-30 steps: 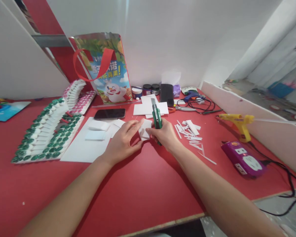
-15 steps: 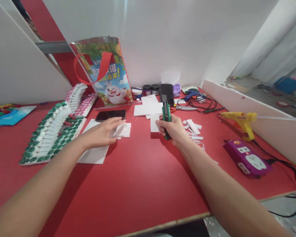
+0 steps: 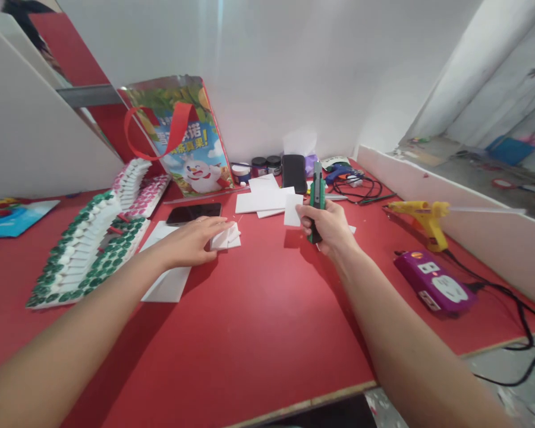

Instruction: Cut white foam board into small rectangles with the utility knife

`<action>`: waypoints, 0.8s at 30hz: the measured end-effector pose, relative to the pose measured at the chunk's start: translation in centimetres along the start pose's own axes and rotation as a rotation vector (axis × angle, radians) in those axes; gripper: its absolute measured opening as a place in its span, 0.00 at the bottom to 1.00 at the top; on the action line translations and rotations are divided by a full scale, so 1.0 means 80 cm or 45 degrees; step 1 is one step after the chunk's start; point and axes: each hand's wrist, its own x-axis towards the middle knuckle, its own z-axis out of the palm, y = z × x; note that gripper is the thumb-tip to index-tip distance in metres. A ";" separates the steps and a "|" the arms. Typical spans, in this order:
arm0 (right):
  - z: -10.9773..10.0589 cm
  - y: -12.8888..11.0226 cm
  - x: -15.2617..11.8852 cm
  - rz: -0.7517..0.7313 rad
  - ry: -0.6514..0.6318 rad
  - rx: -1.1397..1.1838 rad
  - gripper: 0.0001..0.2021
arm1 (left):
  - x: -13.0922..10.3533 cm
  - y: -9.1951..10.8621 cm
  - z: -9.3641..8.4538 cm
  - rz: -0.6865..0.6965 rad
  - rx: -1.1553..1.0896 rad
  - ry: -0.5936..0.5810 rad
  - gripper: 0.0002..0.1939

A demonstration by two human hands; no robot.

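Grips a green utility knife [image 3: 318, 199] in the right hand [image 3: 329, 221], in front and to the right of the stacked white boards [image 3: 262, 203] on the red table [image 3: 249, 339], with fingers wrapped snugly about the handle and the blade end pointing away from the body. Pinches a small white card [image 3: 292, 210] by its edge with the same hand, just beside the right end of the stacked white boards, apparently raised off the table. Rests the left hand [image 3: 196, 241] to the front left of the boards, half curled over a small pile of white pieces [image 3: 225, 239], with thumb on the near side and fingertips on the far side. Cannot tell a firm hold from a mere touch there, nor count the pieces. Has a larger white sheet [image 3: 169, 286] farther left of the boards, passing partly beneath the left forearm [image 3: 100, 327], and a black phone [image 3: 192, 213] lying flat left of the boards. Shows a white model with green spots [image 3: 82, 252] well left of the boards, a cartoon bag [image 3: 207, 139] standing behind and left of them, jars [image 3: 259, 166] just behind them, a black case [image 3: 293, 173] behind their right end, and, well to their right, a yellow glue gun [image 3: 428, 219] and a purple power strip [image 3: 434, 285].
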 end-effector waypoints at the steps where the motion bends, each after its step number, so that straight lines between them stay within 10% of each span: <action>1: -0.002 -0.002 0.001 -0.012 0.016 0.034 0.13 | 0.001 0.002 -0.002 -0.007 0.023 -0.024 0.37; 13: -0.008 -0.006 0.005 -0.123 0.064 -0.069 0.10 | 0.084 0.018 -0.017 -0.129 0.108 0.176 0.34; 24: -0.022 -0.016 0.020 -0.282 0.359 0.173 0.10 | 0.173 0.012 0.004 -0.153 0.232 -0.137 0.51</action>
